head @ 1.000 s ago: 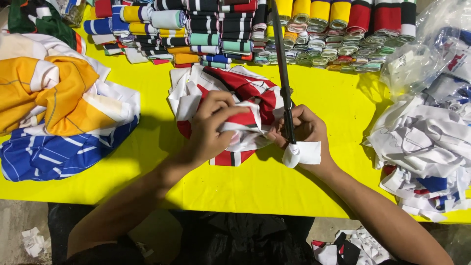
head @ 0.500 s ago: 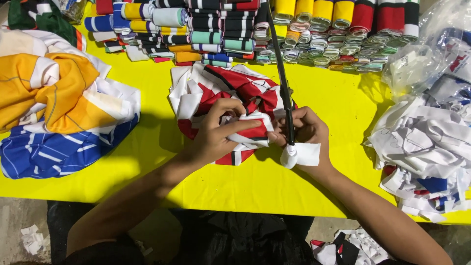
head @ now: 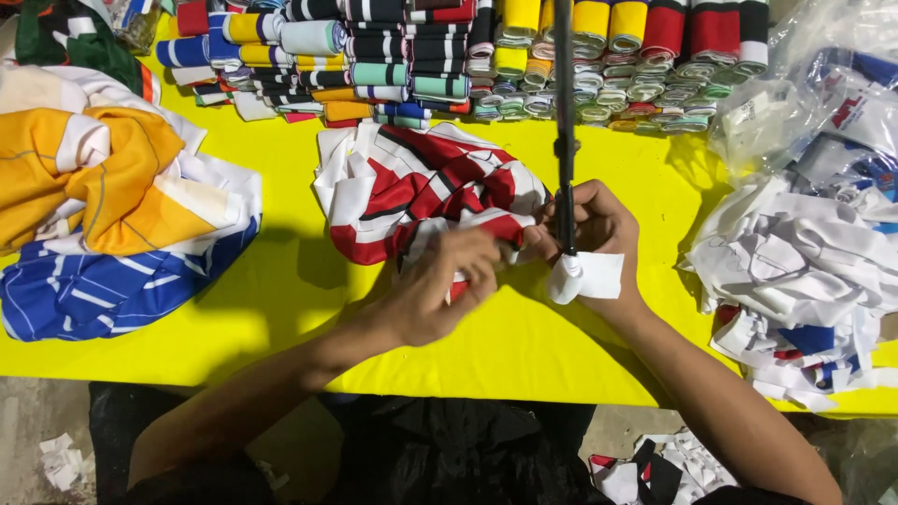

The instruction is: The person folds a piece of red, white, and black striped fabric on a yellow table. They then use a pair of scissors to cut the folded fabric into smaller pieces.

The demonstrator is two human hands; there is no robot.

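**Both hands on a red, white and black fabric bundle at the middle of the yellow counter**

The left hand (head: pixel 440 290) lies over the near edge of a crumpled red, white and black striped fabric piece (head: pixel 421 187), its fingers curled together and pinching the cloth. The right hand (head: pixel 599 229) sits just beside it, closed around a thin black upright rod (head: pixel 564 122) that rises toward the far edge of the counter (head: pixel 281 309); a small white cloth tab (head: pixel 585 276) hangs at the rod's lower end, touching the right hand. The fingertips of both hands meet at the fabric's near right corner.

Along the far edge runs a row of folded striped fabric strips (head: pixel 374 65) in many colours, packed tightly side by side. At the left edge lies a heap of orange, white and blue garments (head: pixel 103 215). At the right edge sits a pile of white cloth pieces (head: pixel 804 271), with clear plastic bags (head: pixel 814 84) at the far right corner. Fabric scraps (head: pixel 655 468) lie on the floor below the near edge.
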